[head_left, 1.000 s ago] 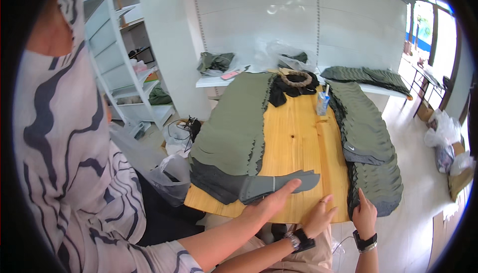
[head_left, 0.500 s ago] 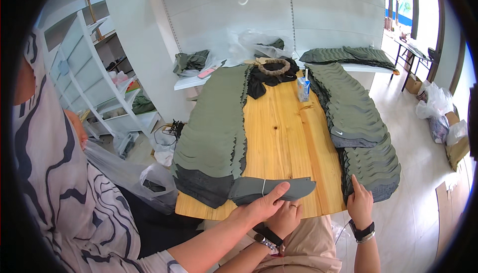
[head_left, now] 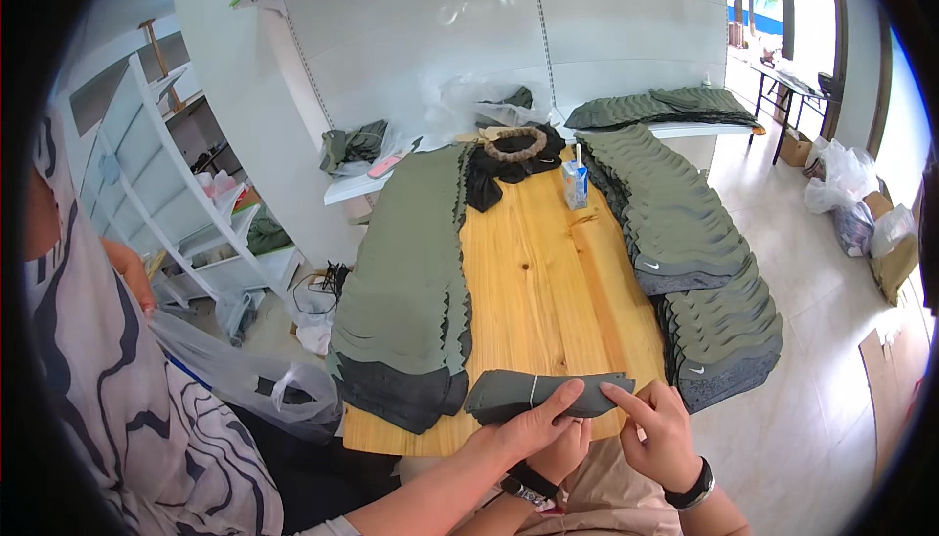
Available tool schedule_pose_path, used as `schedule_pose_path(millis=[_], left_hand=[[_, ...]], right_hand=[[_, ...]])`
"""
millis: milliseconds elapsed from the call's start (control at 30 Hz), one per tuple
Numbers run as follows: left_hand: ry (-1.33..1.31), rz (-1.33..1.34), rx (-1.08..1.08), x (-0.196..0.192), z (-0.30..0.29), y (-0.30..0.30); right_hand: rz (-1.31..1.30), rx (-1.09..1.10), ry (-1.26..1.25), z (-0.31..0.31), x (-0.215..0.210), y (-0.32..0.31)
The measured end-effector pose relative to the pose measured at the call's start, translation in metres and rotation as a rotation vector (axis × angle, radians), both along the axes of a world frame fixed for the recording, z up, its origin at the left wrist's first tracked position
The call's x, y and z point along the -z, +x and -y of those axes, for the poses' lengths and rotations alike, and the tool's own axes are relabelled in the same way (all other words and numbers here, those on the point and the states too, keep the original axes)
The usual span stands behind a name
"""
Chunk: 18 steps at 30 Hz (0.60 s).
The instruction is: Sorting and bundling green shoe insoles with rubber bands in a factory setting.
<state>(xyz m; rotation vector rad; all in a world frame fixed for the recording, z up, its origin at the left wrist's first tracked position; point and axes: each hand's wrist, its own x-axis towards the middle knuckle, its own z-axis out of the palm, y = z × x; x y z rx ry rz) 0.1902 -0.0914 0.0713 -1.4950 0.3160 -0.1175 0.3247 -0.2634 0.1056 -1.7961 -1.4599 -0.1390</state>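
Note:
A bundle of dark grey-green fabric pieces, bound with a thin pale band, is held over the table's near edge. A co-worker's hand, reaching in from the left, has its thumb on top of the bundle. Under that hand, my left hand has its fingers curled up against the bundle's lower edge; they are partly hidden. At the bundle's right end, my right hand touches it with an outstretched index finger, the other fingers bent. A dark band circles my right wrist.
Overlapping green fabric panels lie along the left and right of the wooden table. A drink carton with a straw and a black cloth are at the back. The co-worker stands close on my left beside a plastic bag.
My right hand has left the right-hand fabric stack and come left to the bundle's end. The bundle has shifted slightly right, off the left stack's corner. My view has turned a little.

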Motion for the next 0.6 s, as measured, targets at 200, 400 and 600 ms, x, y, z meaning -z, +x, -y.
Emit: schedule_pose_path(millis=[200, 400, 600], left_hand=[[0.144, -0.173, -0.053, 0.013, -0.003, -0.006], [0.016, -0.153, -0.025, 0.015, -0.009, -0.007], [-0.076, -0.100, -0.031, 0.031, -0.018, 0.016]], right_hand=[[0.058, 0.002, -0.043, 0.001, 0.007, 0.002], [0.044, -0.090, -0.013, -0.008, 0.005, 0.002], [-0.198, -0.155, 0.041, -0.018, 0.021, 0.004]])
